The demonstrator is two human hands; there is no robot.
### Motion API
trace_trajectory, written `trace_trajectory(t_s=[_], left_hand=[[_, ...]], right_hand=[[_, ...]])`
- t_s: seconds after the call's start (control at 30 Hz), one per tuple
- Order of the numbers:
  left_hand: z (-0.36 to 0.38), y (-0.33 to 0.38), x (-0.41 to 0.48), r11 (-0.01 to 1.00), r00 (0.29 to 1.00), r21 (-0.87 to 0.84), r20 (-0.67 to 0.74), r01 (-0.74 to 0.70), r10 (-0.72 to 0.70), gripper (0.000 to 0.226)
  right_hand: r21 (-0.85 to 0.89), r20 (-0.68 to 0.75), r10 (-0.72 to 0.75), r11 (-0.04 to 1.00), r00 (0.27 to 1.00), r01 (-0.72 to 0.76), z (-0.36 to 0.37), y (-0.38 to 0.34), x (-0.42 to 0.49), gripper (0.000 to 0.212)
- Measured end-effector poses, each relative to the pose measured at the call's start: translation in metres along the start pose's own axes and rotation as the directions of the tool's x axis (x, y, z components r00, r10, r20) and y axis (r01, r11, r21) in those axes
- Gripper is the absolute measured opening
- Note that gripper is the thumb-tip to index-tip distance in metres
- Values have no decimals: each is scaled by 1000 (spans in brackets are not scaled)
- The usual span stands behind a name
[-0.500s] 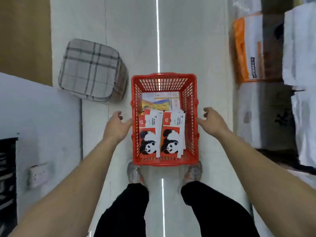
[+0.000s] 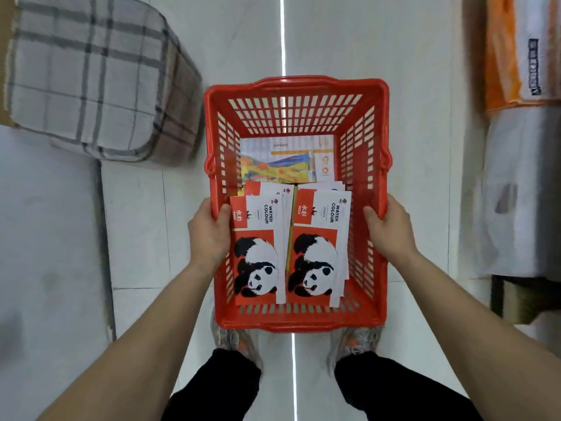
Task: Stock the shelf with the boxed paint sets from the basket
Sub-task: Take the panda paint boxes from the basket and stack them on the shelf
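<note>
Boxed paint sets [image 2: 288, 247]: two panda-fronted stacks side by side, a landscape-printed box [image 2: 282, 162] beyond at 12 o'clock, all in the red basket [image 2: 296, 86]. None shelved yet; no shelf in view. Left hand [image 2: 208, 232] at 9 o'clock, right hand [image 2: 390, 229] at 3, fingers curled round the side rims. Pale tiled floor [image 2: 334, 41]; plaid cushion [image 2: 100, 77] at 10, orange bag [image 2: 501, 56] at 2.

Basket [image 2: 296, 86]: glossy red plastic lattice. Paint boxes [image 2: 318, 256]: smooth printed card. Floor [image 2: 379, 50]: polished tile.
</note>
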State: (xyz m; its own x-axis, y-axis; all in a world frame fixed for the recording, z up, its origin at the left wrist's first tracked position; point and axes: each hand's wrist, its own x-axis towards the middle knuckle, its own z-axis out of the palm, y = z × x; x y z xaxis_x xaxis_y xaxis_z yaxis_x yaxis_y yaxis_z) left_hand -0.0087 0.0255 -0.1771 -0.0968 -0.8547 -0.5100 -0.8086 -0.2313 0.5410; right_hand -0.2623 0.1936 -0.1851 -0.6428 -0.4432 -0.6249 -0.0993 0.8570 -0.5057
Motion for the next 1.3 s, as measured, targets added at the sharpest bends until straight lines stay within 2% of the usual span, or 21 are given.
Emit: trace_trajectory(t_s=[0.17,0.3,0.53,0.73,0.93,1.07,1.3], left_hand=[[-19,15,-26,999,999,-39,-46,-17,15,16],[-71,69,-55,992,988,-32,-93,-123,119,9],[-206,221,-143,977,976,-80,-116,-195,185,11],[-320,365,-234,974,976,-132,-144,-184,165,8],[-386,469,-280,967,972,-164,-165,-197,170,18],[-414,522,-267,959,975,-208,-157,-190,159,12],[-462,610,-147,944,987,-292,-85,-153,134,22]], right_hand=[[43,-20,9,999,1000,-8,-18,-15,-30,29],[74,-91,-26,997,995,33,-69,-53,-70,28],[90,-102,-100,990,990,110,-230,-173,-173,32],[28,-98,-224,973,970,228,-389,-279,-257,34],[-26,-140,-288,957,947,287,-484,-369,-289,31],[-46,-157,-295,955,942,291,-513,-425,-276,28],[-49,-165,-302,953,939,298,-542,-557,-201,26]])
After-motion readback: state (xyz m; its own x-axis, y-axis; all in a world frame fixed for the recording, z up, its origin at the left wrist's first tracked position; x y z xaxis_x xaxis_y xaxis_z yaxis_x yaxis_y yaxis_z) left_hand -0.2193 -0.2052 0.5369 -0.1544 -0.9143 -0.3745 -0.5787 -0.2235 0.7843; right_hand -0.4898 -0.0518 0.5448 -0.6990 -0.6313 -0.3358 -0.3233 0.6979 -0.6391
